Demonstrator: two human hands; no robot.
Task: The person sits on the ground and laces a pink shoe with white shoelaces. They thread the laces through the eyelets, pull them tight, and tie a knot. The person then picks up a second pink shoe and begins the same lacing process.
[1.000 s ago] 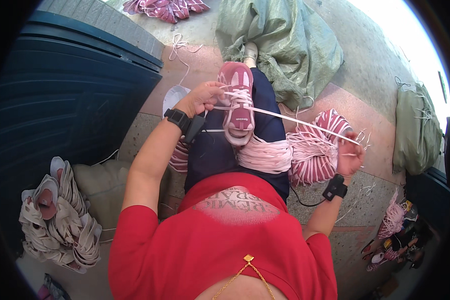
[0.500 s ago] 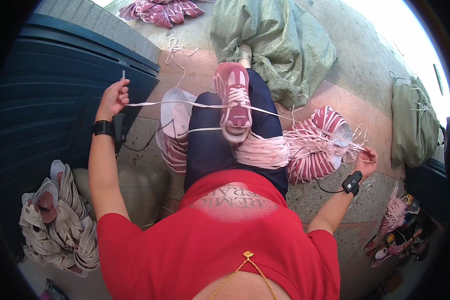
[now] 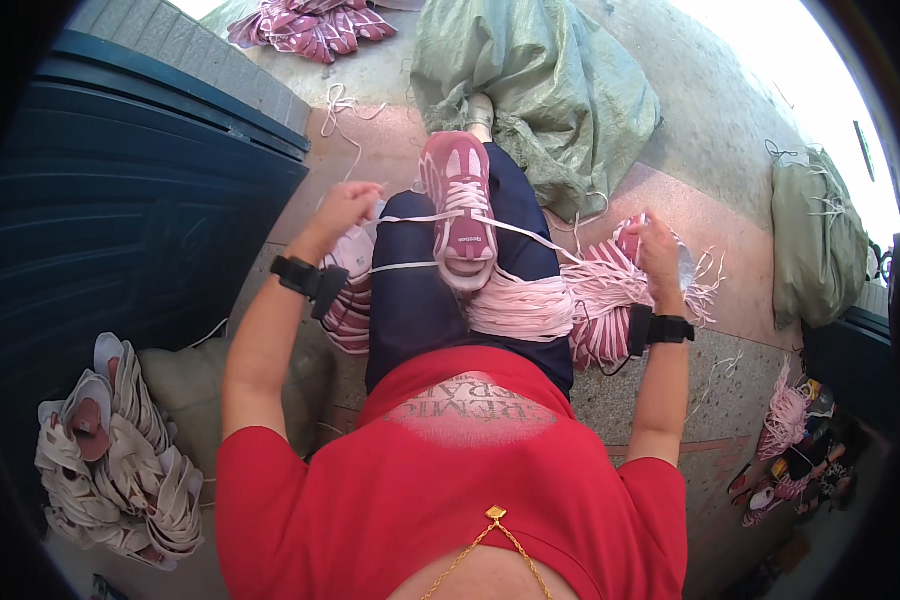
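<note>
Left hand [image 3: 346,210] and right hand [image 3: 656,245] look curled (pinch on lace [image 3: 420,218] unclear); uneven tugs might slide shoe [image 3: 467,237] off lap [image 3: 406,300] edge.

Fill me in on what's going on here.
A seated person in a red shirt has a pink shoe resting over the legs, toe pointing away. A pale lace runs out from both sides of it. The left hand is raised left of the shoe, the right hand to its right; blur hides whether either grips the lace. A bundle of pink laces lies across the right thigh.
</note>
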